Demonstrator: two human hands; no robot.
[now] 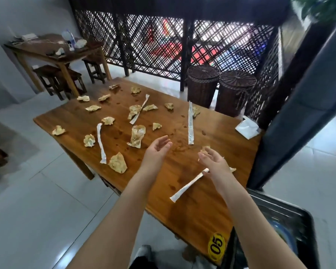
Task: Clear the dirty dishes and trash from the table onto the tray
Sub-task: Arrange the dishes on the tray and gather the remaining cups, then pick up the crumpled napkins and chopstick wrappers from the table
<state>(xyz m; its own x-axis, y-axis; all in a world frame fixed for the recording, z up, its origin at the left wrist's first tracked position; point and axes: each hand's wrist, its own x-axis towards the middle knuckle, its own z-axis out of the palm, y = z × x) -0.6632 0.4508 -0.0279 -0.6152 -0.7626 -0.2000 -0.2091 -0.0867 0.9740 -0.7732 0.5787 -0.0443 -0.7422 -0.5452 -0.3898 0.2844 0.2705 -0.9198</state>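
A brown wooden table [192, 210] is littered with several crumpled, stained napkins, such as one large napkin [118, 163] near the left edge and another napkin [137, 136] in the middle. Several long white paper wrappers lie among them; one wrapper [188, 185] lies just under my right wrist. My left hand [158, 150] hovers above the table with relaxed fingers, holding nothing. My right hand [211, 159] hovers palm-up to its right, fingers loose, over a crumpled napkin [205, 148]. A black tray [291, 218] sits at the lower right, beside the table.
A white napkin holder [247, 127] stands at the table's far right edge. Two dark wicker baskets [220, 88] stand behind the table by a lattice screen. A second table [52, 51] with stools is at the back left. Grey tiled floor lies to the left.
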